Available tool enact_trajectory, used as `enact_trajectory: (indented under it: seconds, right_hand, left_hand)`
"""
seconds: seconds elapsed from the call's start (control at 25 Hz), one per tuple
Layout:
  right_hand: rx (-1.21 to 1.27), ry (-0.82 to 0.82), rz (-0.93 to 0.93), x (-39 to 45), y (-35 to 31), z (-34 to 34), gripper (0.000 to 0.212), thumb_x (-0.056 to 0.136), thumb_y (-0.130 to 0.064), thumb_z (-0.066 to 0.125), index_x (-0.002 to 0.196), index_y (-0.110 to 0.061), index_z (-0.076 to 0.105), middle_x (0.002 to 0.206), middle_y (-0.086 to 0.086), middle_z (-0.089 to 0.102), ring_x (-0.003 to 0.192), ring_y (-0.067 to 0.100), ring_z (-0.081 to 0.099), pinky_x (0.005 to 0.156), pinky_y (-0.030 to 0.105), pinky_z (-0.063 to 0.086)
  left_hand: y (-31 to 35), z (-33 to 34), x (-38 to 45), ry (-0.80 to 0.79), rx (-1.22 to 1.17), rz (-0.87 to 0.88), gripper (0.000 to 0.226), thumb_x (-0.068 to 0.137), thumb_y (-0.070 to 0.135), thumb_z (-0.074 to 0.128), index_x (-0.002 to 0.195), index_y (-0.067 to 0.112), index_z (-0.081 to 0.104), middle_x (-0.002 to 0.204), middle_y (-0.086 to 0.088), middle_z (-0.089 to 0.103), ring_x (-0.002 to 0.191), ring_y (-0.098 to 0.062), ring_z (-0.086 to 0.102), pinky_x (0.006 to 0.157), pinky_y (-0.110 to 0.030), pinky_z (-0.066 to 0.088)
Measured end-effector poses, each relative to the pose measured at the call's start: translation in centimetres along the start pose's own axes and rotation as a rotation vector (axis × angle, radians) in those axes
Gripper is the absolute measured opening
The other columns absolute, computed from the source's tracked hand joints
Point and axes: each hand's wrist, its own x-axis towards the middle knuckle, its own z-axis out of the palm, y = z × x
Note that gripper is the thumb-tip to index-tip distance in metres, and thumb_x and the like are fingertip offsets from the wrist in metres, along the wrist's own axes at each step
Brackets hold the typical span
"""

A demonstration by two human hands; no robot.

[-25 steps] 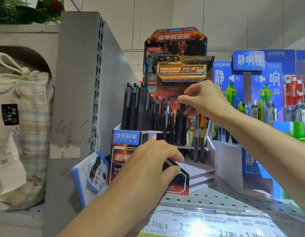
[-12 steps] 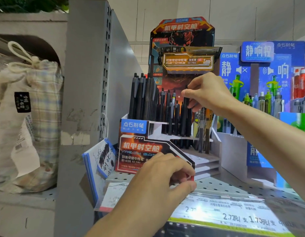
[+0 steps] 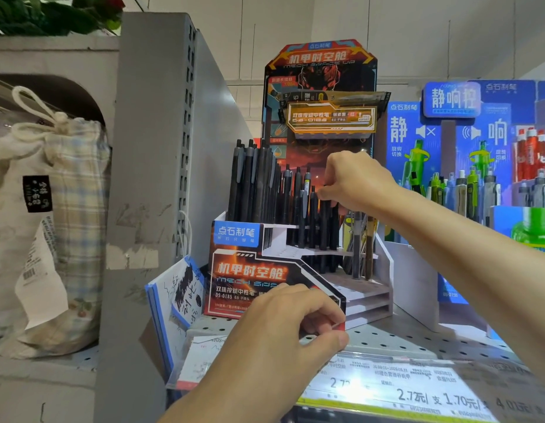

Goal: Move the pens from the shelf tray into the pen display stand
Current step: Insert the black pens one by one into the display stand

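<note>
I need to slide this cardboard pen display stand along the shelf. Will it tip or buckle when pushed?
The pen display stand looks like thin folded card, so it probably flexes if squeezed. Its tall back panel and upright black pens sit high, so it may tip backward. The left hand grips its low front edge, likely the steadier place to push.

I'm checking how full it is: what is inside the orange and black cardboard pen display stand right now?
Black pens stand upright in the stand's back tiers; the right hand pinches one. The lower front steps look bare. The left hand grips the front panel, hiding that corner.
</note>
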Motion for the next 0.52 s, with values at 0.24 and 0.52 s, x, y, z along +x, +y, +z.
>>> enact_trajectory:
  seconds: [0.24, 0.52]
  right_hand:
    - [0.021, -0.086, 0.019, 0.41, -0.1, -0.53, 0.017, 0.089, -0.027, 0.073, 0.089, -0.014, 0.061, 0.07, 0.001, 0.075, 0.065, 0.016, 0.074, 0.079, 0.043, 0.061]
    - [-0.028, -0.101, 0.02, -0.01, -0.42, -0.36, 0.015, 0.09, -0.025, 0.07, 0.093, -0.013, 0.061, 0.077, 0.005, 0.076, 0.074, 0.023, 0.073, 0.08, 0.044, 0.06]
  left_hand:
    - [-0.06, -0.03, 0.18, -0.022, 0.0, -0.017, 0.009, 0.084, 0.039, 0.074, 0.091, 0.034, 0.073, 0.094, 0.027, 0.062, 0.089, 0.002, 0.058, 0.077, -0.017, 0.049]
    - [-0.44, 0.16, 0.05, -0.007, -0.017, -0.038, 0.01, 0.084, 0.04, 0.074, 0.093, 0.036, 0.072, 0.094, 0.025, 0.064, 0.09, 0.002, 0.059, 0.08, -0.02, 0.05]
